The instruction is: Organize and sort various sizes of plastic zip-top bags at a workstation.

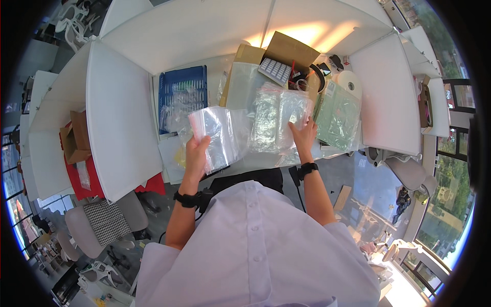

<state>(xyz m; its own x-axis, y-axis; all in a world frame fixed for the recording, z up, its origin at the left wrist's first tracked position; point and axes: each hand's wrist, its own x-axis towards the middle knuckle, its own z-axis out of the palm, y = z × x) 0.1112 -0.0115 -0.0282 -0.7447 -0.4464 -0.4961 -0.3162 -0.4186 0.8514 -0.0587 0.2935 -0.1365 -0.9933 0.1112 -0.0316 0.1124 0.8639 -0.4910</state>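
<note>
My left hand (196, 153) is closed on a stack of clear zip bags (219, 134) with a reddish-pink edge strip, its thumb on top. The stack is tilted above the table's front part. To its right lies a second pile of clear zip bags (266, 122), also with a pinkish strip along the far edge. My right hand (304, 137) rests at this pile's right side, thumb and fingers spread apart, with the thumb on the plastic. The undersides of the bags are hidden.
Behind the bags stands an open cardboard box (291, 49) with a white keypad-like panel (275, 71). A blue tray (199, 77) with clear plastic packs is at left. Right are a green packet (337, 110) and a white roll (349, 82). White partitions (120, 117) enclose the table.
</note>
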